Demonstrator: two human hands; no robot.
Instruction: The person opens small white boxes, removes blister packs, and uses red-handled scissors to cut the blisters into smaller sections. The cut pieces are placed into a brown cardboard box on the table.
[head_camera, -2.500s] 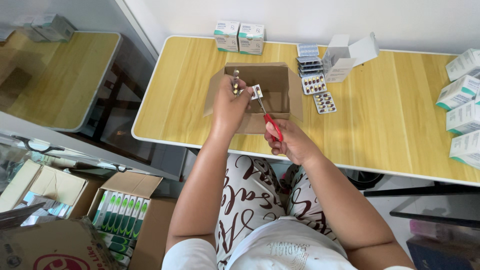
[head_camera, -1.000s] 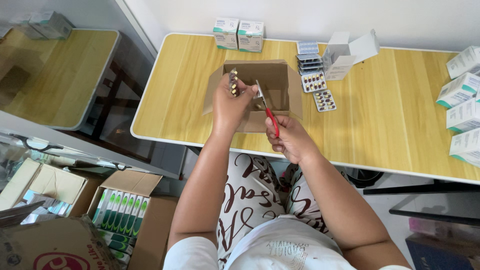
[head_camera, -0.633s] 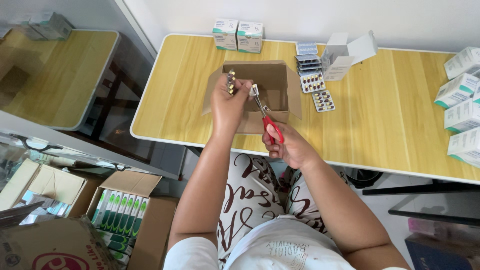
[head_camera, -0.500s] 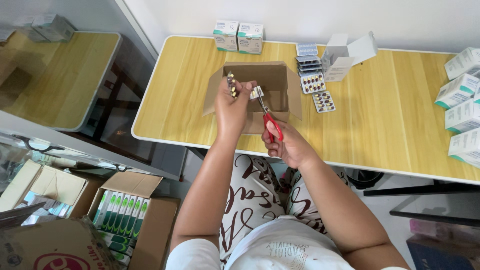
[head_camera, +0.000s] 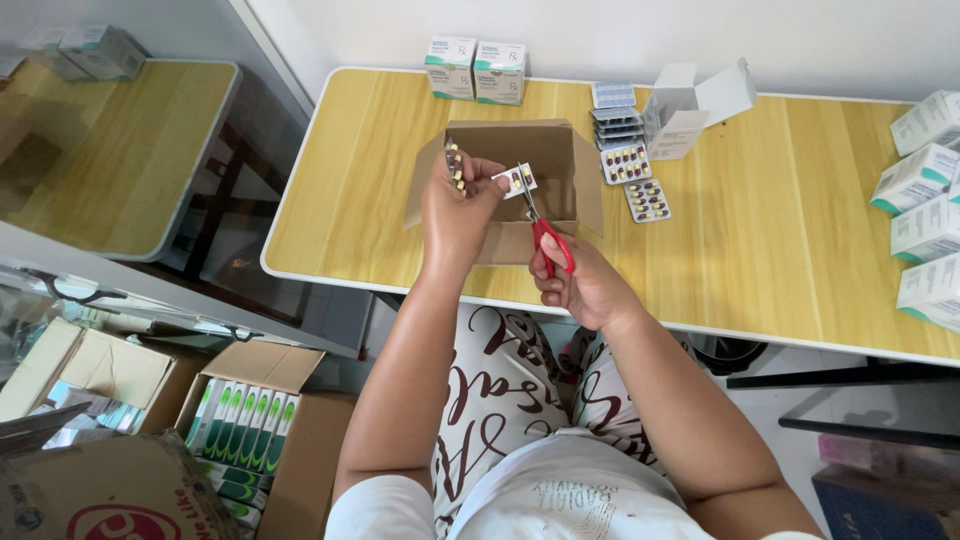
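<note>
Blister strip in left hand | red scissors in right hand

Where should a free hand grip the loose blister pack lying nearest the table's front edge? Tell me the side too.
Take that blister pack by its two long edges, coming straight down from above. It lies flat on the table, bubbles up, apart from the cardboard box on its left, so both long edges are free; its upper end nearly meets another pack.
</note>
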